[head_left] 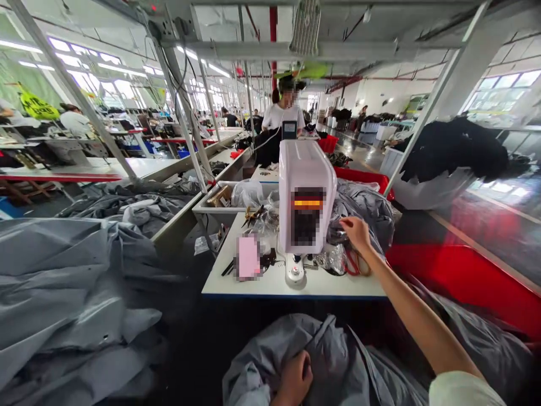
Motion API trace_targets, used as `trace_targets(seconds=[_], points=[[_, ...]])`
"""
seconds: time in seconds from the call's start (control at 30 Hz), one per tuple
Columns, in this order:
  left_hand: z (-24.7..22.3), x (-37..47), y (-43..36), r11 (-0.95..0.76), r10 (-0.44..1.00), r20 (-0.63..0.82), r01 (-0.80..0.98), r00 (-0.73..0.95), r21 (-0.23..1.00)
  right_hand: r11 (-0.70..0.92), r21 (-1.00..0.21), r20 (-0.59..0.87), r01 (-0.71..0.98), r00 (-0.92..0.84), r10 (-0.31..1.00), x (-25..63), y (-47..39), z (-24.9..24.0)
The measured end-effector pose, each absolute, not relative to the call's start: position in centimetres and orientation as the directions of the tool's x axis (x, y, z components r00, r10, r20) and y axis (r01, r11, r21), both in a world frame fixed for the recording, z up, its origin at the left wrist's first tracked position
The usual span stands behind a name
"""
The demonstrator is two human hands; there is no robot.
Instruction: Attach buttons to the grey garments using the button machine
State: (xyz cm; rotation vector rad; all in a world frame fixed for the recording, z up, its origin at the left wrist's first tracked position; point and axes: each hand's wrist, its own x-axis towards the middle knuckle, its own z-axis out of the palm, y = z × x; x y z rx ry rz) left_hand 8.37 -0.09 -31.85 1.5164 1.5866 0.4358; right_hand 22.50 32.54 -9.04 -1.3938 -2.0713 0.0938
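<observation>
My left hand [295, 376] is closed on grey fabric [321, 344] bunched at the bottom centre, below the table edge. My right hand [356, 232] is raised at the right side of the white machine [302, 169], its fingers drawn together; whatever is between the fingertips is too small to make out. Behind it lies a heap of grey fabric [372, 208]. Small plastic bags [333, 259] and red-handled scissors [353, 264] rest on the white table [253, 288] under my right hand. A round white base with a metal piece [295, 272] stands out at the machine's front.
A pink item [248, 256] lies left of the machine. Grey fabric [76, 304] is piled at the left. A red bin [469, 282] stands at the right. A metal post [435, 101] slants down there. Behind the machine is a person in white [274, 117].
</observation>
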Motion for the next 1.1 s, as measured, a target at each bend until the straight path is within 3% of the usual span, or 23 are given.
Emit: trace_targets(seconds=[0.1, 0.17, 0.3, 0.87, 1.1], points=[[-34.1, 8.7, -1.0, 0.24, 0.944, -0.329, 0.612, 0.035, 0.753, 0.586, -0.591, 0.619, 0.554, -0.155, 0.77, 21.7, 27.0, -10.1], [-34.9, 8.7, -1.0, 0.236, 0.95, -0.311, 0.599, 0.024, 0.765, 0.612, -0.656, 0.608, 0.441, -0.171, 0.775, 20.5, 23.0, -11.6], [-35.3, 8.7, -1.1, 0.229, 0.956, -0.292, 0.594, 0.01, 0.771, 0.612, -0.693, 0.534, 0.38, -0.299, 0.791, 17.0, 18.1, -15.2], [-34.2, 9.1, -1.2, 0.198, 0.968, -0.25, 0.619, -0.003, 0.76, 0.779, -0.368, 0.582, 0.508, -0.528, 0.619, 13.4, 17.5, -19.1], [-34.1, 8.4, -1.3, 0.184, 0.969, -0.247, 0.642, 0.008, 0.744, 0.871, -0.26, 0.561, 0.417, -0.668, 0.488, 14.9, 17.5, -20.0]])
